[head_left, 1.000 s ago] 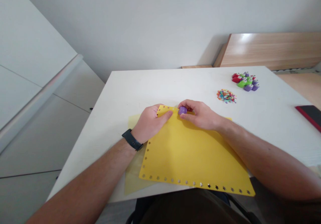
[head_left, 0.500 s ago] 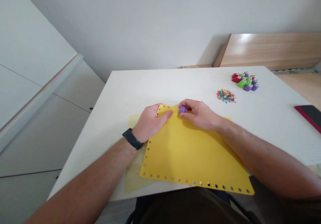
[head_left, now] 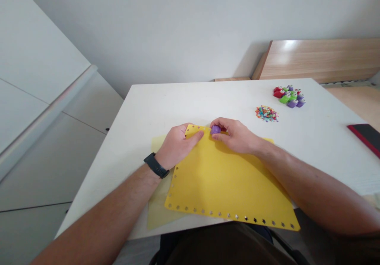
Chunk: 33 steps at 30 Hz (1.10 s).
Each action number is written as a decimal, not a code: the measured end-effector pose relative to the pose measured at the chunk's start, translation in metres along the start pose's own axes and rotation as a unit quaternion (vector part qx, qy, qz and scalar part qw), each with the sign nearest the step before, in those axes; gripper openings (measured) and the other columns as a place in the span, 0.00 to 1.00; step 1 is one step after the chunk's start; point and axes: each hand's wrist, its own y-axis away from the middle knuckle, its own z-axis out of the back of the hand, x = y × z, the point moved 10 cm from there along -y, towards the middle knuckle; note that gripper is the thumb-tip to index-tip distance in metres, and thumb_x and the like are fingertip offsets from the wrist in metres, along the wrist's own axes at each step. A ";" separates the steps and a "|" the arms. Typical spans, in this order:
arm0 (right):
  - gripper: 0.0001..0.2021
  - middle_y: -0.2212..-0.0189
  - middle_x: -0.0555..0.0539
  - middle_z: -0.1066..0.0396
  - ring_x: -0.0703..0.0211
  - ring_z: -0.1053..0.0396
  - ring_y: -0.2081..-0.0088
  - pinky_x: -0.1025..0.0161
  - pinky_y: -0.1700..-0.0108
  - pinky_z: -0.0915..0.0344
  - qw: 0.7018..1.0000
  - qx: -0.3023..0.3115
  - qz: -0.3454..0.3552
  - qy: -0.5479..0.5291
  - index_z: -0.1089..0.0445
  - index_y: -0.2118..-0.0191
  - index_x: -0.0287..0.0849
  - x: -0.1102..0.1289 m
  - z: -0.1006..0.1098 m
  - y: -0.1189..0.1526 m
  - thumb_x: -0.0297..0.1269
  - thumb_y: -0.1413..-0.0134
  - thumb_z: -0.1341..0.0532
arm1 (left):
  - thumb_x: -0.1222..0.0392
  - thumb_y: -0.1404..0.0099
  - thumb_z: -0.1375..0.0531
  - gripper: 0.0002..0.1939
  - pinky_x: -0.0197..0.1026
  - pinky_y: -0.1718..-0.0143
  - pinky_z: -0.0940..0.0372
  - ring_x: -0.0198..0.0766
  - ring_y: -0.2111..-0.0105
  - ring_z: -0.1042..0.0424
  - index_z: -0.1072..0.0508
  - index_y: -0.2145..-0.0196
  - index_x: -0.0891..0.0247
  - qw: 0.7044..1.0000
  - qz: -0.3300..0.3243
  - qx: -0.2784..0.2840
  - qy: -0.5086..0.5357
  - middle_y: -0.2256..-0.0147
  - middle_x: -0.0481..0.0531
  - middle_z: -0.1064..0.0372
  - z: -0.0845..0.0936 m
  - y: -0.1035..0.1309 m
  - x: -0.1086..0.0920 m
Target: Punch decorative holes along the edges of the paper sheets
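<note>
My left hand (head_left: 180,145) pinches the far left part of a yellow paper sheet (head_left: 231,182), its thumb on top. Small star- or flower-shaped holes run along the sheet's near, left and far left edges. At the far edge, just right of my left thumb, my right hand (head_left: 237,135) grips a small purple craft punch (head_left: 215,129), with a bit of red showing behind it. The punch sits on the paper's edge; its slot is hidden. Under the yellow sheet lies a paler yellow sheet (head_left: 158,213).
Several red, green and purple craft punches (head_left: 289,96) stand grouped at the back right of the white table (head_left: 178,102). A heap of multicoloured paper confetti (head_left: 266,113) lies before them. A dark, red-edged flat object (head_left: 365,135) rests at the right edge.
Both hands, the sheet and the punch hold nearly the same positions. The whole view has shifted very slightly.
</note>
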 end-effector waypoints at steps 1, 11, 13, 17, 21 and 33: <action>0.09 0.64 0.50 0.26 0.60 0.30 0.63 0.62 0.58 0.36 1.000 0.003 0.001 0.000 0.28 0.56 0.42 0.000 0.000 0.001 0.36 0.43 0.39 | 0.44 0.35 0.37 0.17 0.37 0.71 0.34 0.39 0.70 0.25 0.25 0.62 0.62 1.000 -0.001 0.000 0.001 0.66 0.51 0.22 0.000 0.000 0.000; 0.12 0.63 0.49 0.25 0.59 0.31 0.61 0.61 0.55 0.35 1.000 0.024 0.000 -0.004 0.28 0.54 0.42 0.001 0.008 0.004 0.37 0.43 0.38 | 0.44 0.36 0.37 0.18 0.38 0.71 0.33 0.40 0.70 0.25 0.24 0.61 0.63 1.000 0.005 -0.007 0.015 0.65 0.52 0.21 0.002 0.001 0.002; 0.12 0.63 0.49 0.25 0.59 0.30 0.61 0.60 0.55 0.35 1.000 0.024 -0.009 -0.010 0.28 0.54 0.42 0.000 0.011 0.004 0.37 0.44 0.38 | 0.45 0.36 0.37 0.17 0.38 0.71 0.33 0.40 0.70 0.25 0.24 0.61 0.63 1.000 0.007 -0.008 0.019 0.65 0.52 0.21 0.002 0.001 0.001; 0.13 0.63 0.48 0.25 0.58 0.30 0.62 0.60 0.56 0.35 0.999 0.031 -0.030 -0.024 0.27 0.54 0.41 -0.004 0.013 0.004 0.37 0.45 0.37 | 0.45 0.35 0.38 0.17 0.39 0.69 0.32 0.40 0.69 0.24 0.25 0.61 0.62 1.000 0.007 -0.004 0.022 0.64 0.52 0.21 0.001 0.001 0.000; 0.13 0.64 0.48 0.25 0.58 0.29 0.62 0.60 0.55 0.34 0.998 0.043 -0.042 -0.037 0.27 0.55 0.41 -0.007 0.013 0.005 0.37 0.46 0.36 | 0.45 0.35 0.39 0.17 0.39 0.69 0.32 0.41 0.68 0.23 0.25 0.60 0.62 1.000 0.007 -0.004 0.016 0.63 0.53 0.21 0.001 0.001 0.000; 0.13 0.64 0.49 0.24 0.58 0.29 0.62 0.61 0.57 0.34 0.997 0.046 -0.049 -0.027 0.26 0.55 0.42 -0.010 0.013 0.005 0.37 0.46 0.36 | 0.45 0.38 0.36 0.18 0.39 0.70 0.31 0.42 0.68 0.24 0.24 0.61 0.63 0.999 0.015 -0.011 0.045 0.63 0.53 0.21 0.003 0.002 0.000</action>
